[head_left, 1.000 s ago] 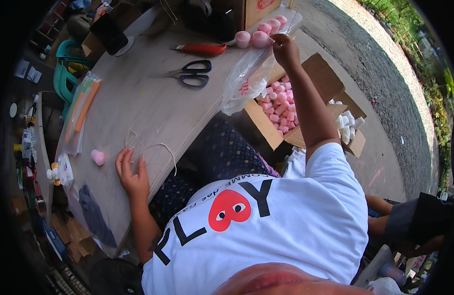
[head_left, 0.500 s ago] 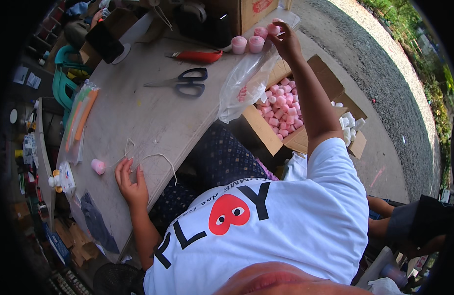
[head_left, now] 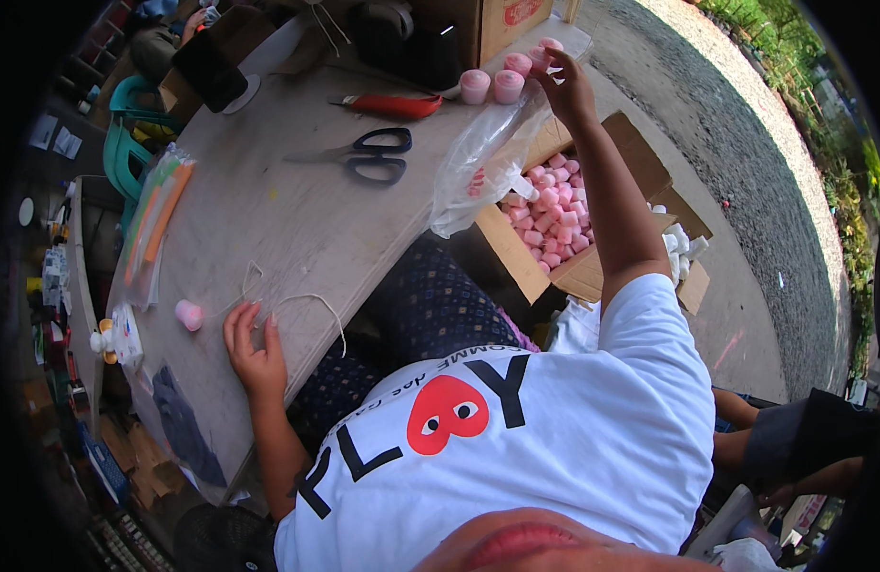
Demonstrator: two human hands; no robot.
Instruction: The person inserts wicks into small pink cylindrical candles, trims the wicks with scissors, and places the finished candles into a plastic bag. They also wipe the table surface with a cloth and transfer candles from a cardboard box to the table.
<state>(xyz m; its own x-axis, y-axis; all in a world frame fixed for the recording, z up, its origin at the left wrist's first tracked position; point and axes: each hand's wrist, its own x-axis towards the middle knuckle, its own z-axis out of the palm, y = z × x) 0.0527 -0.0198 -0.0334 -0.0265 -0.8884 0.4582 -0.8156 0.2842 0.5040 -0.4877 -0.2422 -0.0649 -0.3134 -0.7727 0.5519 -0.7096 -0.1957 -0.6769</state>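
Observation:
My right hand (head_left: 566, 91) reaches to the table's far right corner. Its thumb and fingers close on a small pink cup-shaped piece (head_left: 538, 59) standing in a group with several similar pieces. A clear plastic bag (head_left: 473, 176) lies below that hand, over the table edge. My left hand (head_left: 256, 355) rests on the near left part of the table (head_left: 297, 229), its fingers stretched and thumb apart. Under and beside those fingers runs a thin white string (head_left: 316, 299). Just left of them lies another pink cup-shaped piece (head_left: 189, 315) on its side.
Scissors (head_left: 368, 157) and a red-handled cutter (head_left: 392, 106) lie mid-table. An open carton (head_left: 516, 255) of pink pieces stands beside the table, with white pieces (head_left: 683, 246) nearby. Orange and green strips (head_left: 163, 214) lie left. A phone (head_left: 209, 78) stands behind. Another person's arm (head_left: 736, 446) shows at right.
The whole view has shifted slightly. My right hand stays at the group of pink pieces, its fingers still at the same one. My left hand has hardly moved.

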